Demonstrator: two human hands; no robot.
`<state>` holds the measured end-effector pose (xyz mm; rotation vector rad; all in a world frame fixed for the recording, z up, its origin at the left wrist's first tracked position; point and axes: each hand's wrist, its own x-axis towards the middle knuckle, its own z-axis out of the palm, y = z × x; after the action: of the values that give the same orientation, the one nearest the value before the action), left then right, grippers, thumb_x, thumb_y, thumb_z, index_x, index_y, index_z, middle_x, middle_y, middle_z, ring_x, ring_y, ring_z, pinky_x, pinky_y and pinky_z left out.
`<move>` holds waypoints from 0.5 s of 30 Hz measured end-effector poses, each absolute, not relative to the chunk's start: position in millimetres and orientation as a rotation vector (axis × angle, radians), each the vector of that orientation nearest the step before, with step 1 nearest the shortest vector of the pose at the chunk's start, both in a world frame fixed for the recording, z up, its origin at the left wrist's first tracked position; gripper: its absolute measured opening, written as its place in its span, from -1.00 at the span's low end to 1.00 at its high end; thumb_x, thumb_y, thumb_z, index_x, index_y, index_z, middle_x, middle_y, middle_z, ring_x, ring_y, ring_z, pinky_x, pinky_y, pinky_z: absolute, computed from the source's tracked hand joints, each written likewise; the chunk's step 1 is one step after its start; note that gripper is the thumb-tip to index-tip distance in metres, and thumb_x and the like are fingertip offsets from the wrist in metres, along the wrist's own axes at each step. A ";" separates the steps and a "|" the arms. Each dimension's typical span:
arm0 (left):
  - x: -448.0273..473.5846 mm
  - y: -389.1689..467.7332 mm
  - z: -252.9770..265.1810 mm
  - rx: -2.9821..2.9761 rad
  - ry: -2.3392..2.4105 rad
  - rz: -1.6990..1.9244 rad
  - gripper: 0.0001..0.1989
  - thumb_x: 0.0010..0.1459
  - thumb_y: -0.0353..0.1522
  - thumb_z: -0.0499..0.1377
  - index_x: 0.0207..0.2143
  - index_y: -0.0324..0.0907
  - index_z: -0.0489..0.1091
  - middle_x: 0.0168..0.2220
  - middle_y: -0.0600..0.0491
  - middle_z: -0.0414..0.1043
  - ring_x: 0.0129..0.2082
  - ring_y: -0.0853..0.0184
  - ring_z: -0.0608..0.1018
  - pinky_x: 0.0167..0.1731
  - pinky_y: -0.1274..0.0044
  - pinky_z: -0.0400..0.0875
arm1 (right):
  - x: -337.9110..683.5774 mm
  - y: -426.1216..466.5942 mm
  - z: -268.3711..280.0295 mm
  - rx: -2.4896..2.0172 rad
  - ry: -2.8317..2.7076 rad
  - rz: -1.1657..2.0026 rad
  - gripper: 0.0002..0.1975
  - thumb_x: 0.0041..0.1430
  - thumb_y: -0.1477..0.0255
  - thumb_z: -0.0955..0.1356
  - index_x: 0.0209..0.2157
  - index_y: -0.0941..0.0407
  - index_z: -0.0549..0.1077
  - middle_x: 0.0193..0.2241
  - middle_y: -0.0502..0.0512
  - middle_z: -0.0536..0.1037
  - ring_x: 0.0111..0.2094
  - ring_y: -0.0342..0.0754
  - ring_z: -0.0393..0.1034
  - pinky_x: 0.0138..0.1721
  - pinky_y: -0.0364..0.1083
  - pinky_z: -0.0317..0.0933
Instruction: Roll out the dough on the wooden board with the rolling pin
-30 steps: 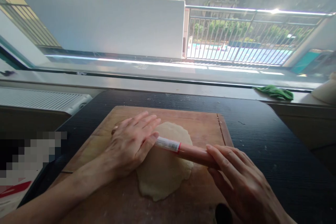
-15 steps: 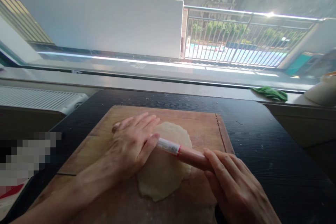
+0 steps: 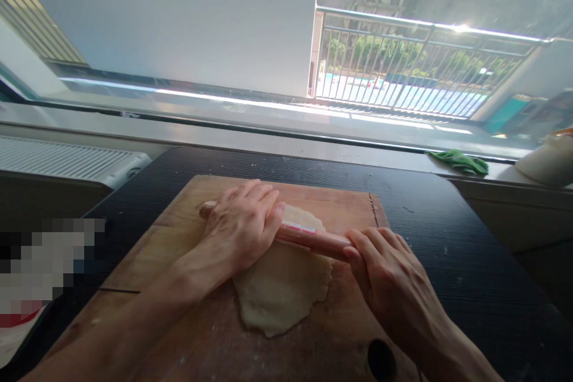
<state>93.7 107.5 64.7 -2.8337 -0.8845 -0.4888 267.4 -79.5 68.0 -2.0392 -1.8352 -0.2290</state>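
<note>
A wooden rolling pin [image 3: 329,244] with a printed label lies slantwise across a flat sheet of pale dough [image 3: 282,292]. Over its left part rests my left hand [image 3: 245,224], closed on the pin with the palm down; the pin's left tip pokes out beyond it. My right hand [image 3: 387,262] is wrapped round the pin's right end, its fingers curled. The dough has an uneven edge and spreads mostly on the near side of the pin. Beneath it is a wooden cutting board [image 3: 344,328], partly covered by my forearms.
The board lies on a black table [image 3: 430,215] dusted with flour specks. Behind it runs a window sill [image 3: 286,142] with a green cloth [image 3: 461,163] and a whitish container [image 3: 546,158]. A radiator [image 3: 71,158] stands at left. A dark hole [image 3: 381,359] pierces the board's near right.
Both hands and the rolling pin have moved a little away from me over the dough. The pin has turned, so its label faces differently. The board's dark hole now shows more.
</note>
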 end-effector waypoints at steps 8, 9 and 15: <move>30.0 54.1 51.4 -2.866 -0.769 -0.677 -0.51 0.21 -0.25 0.03 0.19 -0.14 0.18 0.13 -0.03 0.35 0.13 0.13 0.35 0.21 0.17 0.01 | 245.5 -113.2 45.1 -1.790 -2.020 -0.564 -0.59 0.24 0.47 0.25 0.08 0.36 0.28 0.02 0.35 0.42 0.13 0.21 0.19 0.14 0.17 0.01; 30.8 54.1 49.8 -2.860 -0.767 -0.689 -0.50 0.21 -0.26 0.02 0.19 -0.15 0.17 0.12 -0.04 0.36 0.13 0.12 0.35 0.21 0.15 0.00 | 245.8 -109.8 47.2 -1.814 -2.023 -0.536 -0.57 0.25 0.38 0.26 0.08 0.35 0.30 0.04 0.35 0.42 0.15 0.22 0.18 0.16 0.18 -0.01; 62.9 68.6 53.1 -2.837 -0.936 -0.630 -0.53 0.27 -0.21 -0.08 0.13 -0.24 0.25 0.07 -0.12 0.39 0.05 0.06 0.39 0.12 0.11 0.11 | 261.8 -43.5 77.6 -2.067 -2.030 -0.194 -0.52 0.32 0.13 0.16 0.06 0.14 0.36 0.10 0.21 0.38 0.21 0.18 0.10 0.22 0.22 -0.12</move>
<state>62.9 68.6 53.1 -2.8373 -0.9363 -0.6305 261.8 -43.5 77.6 -2.0670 -2.0298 -0.1939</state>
